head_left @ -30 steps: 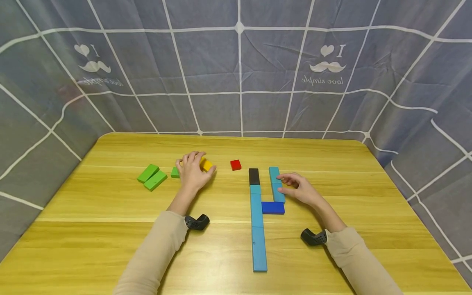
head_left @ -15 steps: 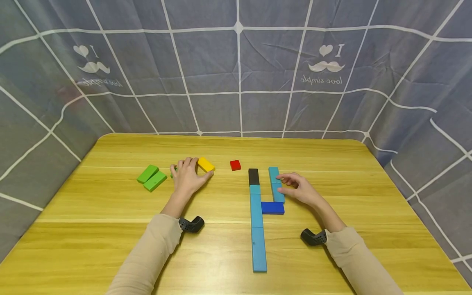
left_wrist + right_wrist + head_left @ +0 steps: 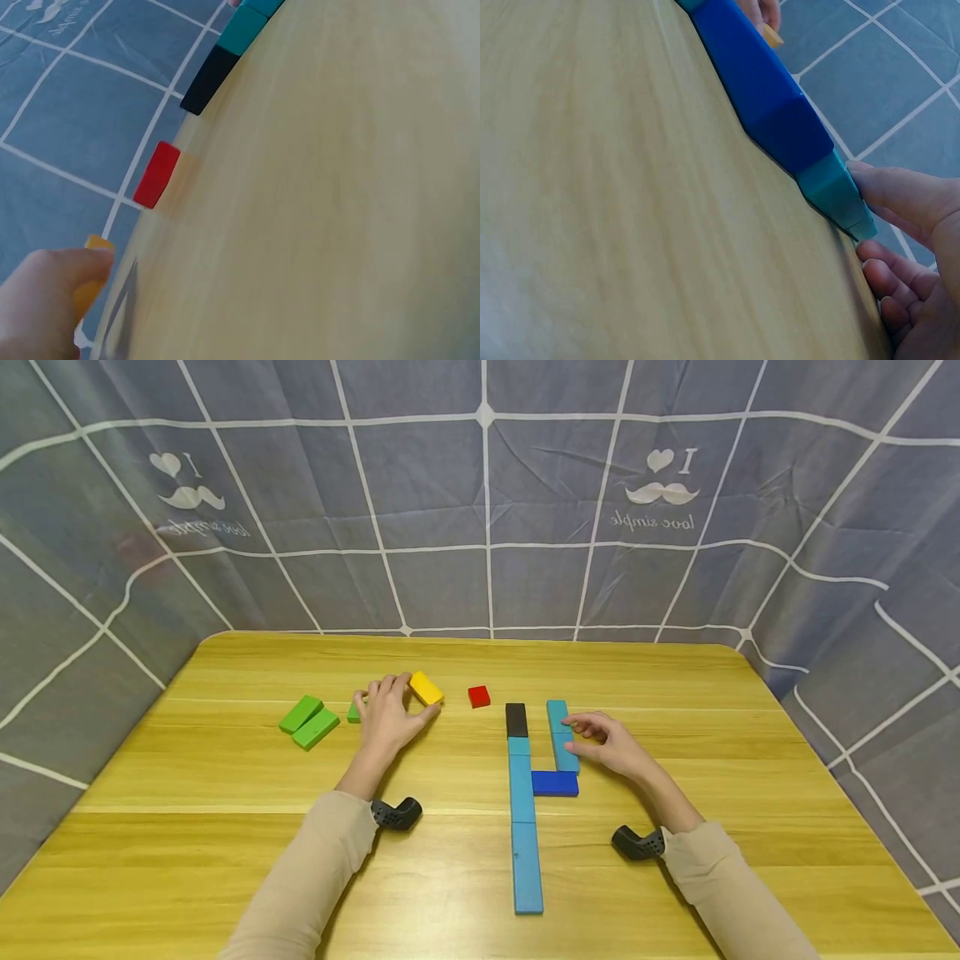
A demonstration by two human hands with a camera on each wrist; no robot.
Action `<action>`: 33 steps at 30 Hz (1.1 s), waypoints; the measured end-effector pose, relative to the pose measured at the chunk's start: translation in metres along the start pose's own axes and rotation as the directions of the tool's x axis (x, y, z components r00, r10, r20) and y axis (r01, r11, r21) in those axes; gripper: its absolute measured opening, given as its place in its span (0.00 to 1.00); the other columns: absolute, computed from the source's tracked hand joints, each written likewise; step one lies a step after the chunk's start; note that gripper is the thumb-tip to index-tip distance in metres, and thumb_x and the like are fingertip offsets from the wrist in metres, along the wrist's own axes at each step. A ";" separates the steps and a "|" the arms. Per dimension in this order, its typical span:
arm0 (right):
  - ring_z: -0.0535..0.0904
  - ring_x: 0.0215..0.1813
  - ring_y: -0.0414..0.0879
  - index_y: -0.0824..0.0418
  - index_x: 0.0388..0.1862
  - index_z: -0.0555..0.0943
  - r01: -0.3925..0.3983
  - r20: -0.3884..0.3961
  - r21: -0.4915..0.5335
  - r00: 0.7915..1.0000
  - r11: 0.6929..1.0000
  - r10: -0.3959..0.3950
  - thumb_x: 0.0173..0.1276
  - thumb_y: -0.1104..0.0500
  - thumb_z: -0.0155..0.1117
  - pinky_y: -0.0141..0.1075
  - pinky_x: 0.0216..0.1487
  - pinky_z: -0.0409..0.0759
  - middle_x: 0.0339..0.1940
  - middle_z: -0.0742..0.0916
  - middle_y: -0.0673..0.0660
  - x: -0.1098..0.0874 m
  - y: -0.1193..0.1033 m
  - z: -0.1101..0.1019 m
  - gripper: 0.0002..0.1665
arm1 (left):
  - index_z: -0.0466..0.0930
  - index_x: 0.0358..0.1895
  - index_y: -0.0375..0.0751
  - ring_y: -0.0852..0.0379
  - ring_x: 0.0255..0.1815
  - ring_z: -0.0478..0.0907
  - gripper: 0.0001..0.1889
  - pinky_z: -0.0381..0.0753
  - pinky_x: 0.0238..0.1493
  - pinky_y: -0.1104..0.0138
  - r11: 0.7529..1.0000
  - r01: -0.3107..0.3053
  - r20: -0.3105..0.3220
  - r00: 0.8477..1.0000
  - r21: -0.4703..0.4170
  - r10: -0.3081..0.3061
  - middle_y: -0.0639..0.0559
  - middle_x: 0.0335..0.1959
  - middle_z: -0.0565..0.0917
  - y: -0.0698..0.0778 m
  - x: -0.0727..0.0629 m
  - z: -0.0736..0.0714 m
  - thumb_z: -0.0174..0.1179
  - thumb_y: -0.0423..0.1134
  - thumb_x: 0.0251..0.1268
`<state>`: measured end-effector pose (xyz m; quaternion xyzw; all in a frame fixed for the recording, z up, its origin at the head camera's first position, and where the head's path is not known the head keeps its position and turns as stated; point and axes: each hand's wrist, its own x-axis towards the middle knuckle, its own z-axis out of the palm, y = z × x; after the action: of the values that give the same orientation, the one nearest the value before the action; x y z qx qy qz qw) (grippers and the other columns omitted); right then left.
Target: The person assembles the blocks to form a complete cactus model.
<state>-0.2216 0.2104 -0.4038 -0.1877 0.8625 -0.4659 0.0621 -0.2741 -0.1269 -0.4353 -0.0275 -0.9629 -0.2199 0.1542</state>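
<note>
In the head view, my left hand (image 3: pixel 388 718) holds a yellow block (image 3: pixel 426 688) between thumb and fingertips at its two ends. Its thumb also shows against the yellow block (image 3: pixel 91 289) in the left wrist view. Part of a small green block (image 3: pixel 354 712) shows beside that hand's outer fingers. My right hand (image 3: pixel 611 745) lies beside two light blue blocks (image 3: pixel 558 717) set end to end. Its thumb and loosely bent index finger touch their right side. A dark blue block (image 3: pixel 555 783) joins them to a long column of light blue blocks (image 3: pixel 522 789) topped by a black block (image 3: pixel 516 720).
A red block (image 3: pixel 479 696) lies between the yellow block and the column. Two green blocks (image 3: pixel 309 722) lie at the left. The wooden table (image 3: pixel 450 877) ends at the back before a grey curtain (image 3: pixel 442 510) with white lines.
The yellow block first stayed put while my left hand shifted left, then both moved slightly right and away, the block turning a little. My right hand has stayed still.
</note>
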 end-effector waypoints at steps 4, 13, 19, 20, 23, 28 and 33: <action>0.68 0.42 0.57 0.74 0.54 0.73 0.009 0.001 0.011 1.000 1.000 -0.009 0.60 0.67 0.62 0.36 0.42 0.67 0.43 0.75 0.69 -0.001 0.002 -0.001 0.23 | 0.66 0.62 0.43 0.43 0.54 0.63 0.39 0.51 0.56 0.48 0.999 -0.004 0.013 1.000 -0.034 0.004 0.42 0.56 0.72 0.014 0.008 0.006 0.59 0.62 0.49; 0.68 0.44 0.58 0.73 0.55 0.73 0.002 0.013 0.021 1.000 1.000 -0.002 0.60 0.67 0.62 0.40 0.45 0.68 0.45 0.75 0.69 0.000 0.004 -0.001 0.23 | 0.65 0.64 0.46 0.45 0.56 0.63 0.38 0.54 0.56 0.52 0.994 -0.022 0.060 0.998 -0.105 0.028 0.44 0.58 0.71 0.044 0.026 0.024 0.61 0.61 0.50; 0.68 0.44 0.60 0.73 0.55 0.73 0.009 0.008 0.026 1.000 1.000 -0.009 0.60 0.67 0.62 0.41 0.45 0.68 0.44 0.75 0.70 0.000 0.005 -0.002 0.23 | 0.66 0.64 0.48 0.46 0.56 0.64 0.38 0.57 0.53 0.53 0.990 -0.057 0.088 0.994 -0.128 0.069 0.45 0.57 0.71 0.061 0.035 0.036 0.61 0.61 0.50; 0.68 0.44 0.60 0.73 0.55 0.73 0.008 0.009 0.027 1.000 1.000 -0.009 0.60 0.67 0.62 0.41 0.45 0.68 0.45 0.75 0.70 0.000 0.006 -0.002 0.23 | 0.66 0.64 0.48 0.46 0.56 0.64 0.38 0.57 0.53 0.53 0.989 -0.065 0.093 0.993 -0.133 0.078 0.46 0.57 0.71 0.063 0.036 0.037 0.62 0.61 0.49; 0.68 0.44 0.55 0.69 0.55 0.74 0.020 0.007 0.031 1.000 0.999 -0.021 0.60 0.64 0.63 0.39 0.45 0.68 0.45 0.76 0.65 0.004 0.022 -0.002 0.23 | 0.65 0.64 0.48 0.47 0.57 0.64 0.38 0.57 0.54 0.53 0.988 -0.081 0.124 0.987 -0.131 0.097 0.46 0.58 0.71 0.070 0.039 0.040 0.62 0.61 0.49; 0.68 0.43 0.51 0.65 0.55 0.75 0.028 -0.001 0.016 1.000 0.999 -0.028 0.60 0.61 0.64 0.36 0.45 0.68 0.45 0.76 0.61 0.008 0.037 -0.001 0.23 | 0.64 0.65 0.49 0.46 0.59 0.62 0.38 0.57 0.55 0.54 0.987 -0.098 0.190 0.974 -0.127 0.121 0.45 0.61 0.69 0.076 0.043 0.047 0.61 0.60 0.50; 0.69 0.43 0.55 0.72 0.54 0.73 0.033 -0.006 0.014 0.999 0.999 -0.033 0.60 0.66 0.62 0.37 0.44 0.68 0.44 0.76 0.67 0.002 0.014 -0.001 0.23 | 0.64 0.66 0.51 0.47 0.60 0.61 0.38 0.56 0.56 0.54 0.986 -0.117 0.229 0.963 -0.119 0.142 0.45 0.61 0.68 0.079 0.047 0.052 0.61 0.60 0.50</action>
<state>-0.2273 0.2178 -0.4145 -0.2001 0.8561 -0.4734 0.0535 -0.3242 -0.0336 -0.4323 -0.1243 -0.9577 -0.2544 0.0507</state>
